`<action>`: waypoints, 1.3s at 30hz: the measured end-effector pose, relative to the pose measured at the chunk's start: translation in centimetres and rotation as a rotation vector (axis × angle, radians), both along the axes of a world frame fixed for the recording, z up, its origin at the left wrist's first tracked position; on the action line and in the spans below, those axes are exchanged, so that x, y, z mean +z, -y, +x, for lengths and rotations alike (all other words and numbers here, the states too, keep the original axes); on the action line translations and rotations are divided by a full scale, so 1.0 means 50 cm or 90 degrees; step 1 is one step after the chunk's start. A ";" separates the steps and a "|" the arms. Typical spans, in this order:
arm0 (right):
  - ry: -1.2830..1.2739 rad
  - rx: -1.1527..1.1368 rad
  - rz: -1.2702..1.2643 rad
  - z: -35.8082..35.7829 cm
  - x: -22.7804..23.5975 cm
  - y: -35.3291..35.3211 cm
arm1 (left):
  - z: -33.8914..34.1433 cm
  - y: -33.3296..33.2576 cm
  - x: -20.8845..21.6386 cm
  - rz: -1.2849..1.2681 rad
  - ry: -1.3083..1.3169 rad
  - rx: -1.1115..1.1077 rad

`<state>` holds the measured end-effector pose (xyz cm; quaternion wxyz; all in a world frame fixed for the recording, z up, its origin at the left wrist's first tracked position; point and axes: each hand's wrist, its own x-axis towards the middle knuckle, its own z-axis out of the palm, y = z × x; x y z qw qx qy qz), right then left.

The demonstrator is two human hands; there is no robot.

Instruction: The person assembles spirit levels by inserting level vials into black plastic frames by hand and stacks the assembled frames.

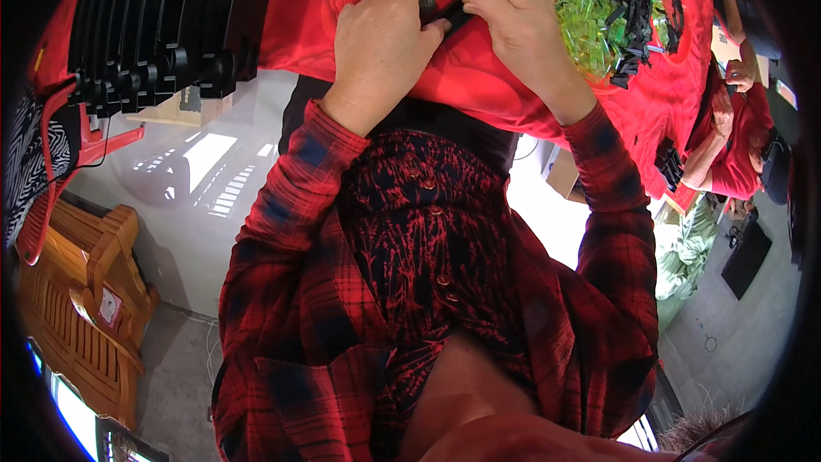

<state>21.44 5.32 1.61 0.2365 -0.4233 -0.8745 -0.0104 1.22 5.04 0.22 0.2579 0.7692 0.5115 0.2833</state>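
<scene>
At the table's near edge, my left hand [382, 47] and my right hand [523, 24] are close together, both closed. Between them runs a narrow black plastic strip [455, 24], slanting up to the right. My right fingers pinch it from above, and my left thumb and fingers press on its lower left end. A small dark grey, speckled piece [426, 0] shows beside my left fingers; what it is I cannot make out. Just right of my right hand lies a heap of clear yellow-green plastic pieces [590, 26] mixed with small black pieces [631, 56].
Several long black curved parts [158, 26] stand in a row at the left on the red-covered table [295, 17]. A red-rimmed container [684, 38] sits beyond the heap. Another person in red [740, 154] works at the far right. A wooden bench [81, 308] stands lower left.
</scene>
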 end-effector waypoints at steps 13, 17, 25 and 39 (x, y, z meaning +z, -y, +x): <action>-0.053 -0.074 0.131 0.009 0.027 0.022 | 0.004 0.010 0.029 -0.063 -0.045 0.000; -0.138 -0.170 0.109 0.031 0.032 0.062 | 0.000 0.032 0.043 -0.007 -0.101 -0.005; -0.301 -0.278 0.009 0.032 0.014 0.149 | -0.009 -0.032 0.073 0.274 -0.147 -0.346; -0.595 -0.321 -0.142 0.002 0.046 0.154 | -0.060 0.000 0.050 0.300 -0.247 -0.271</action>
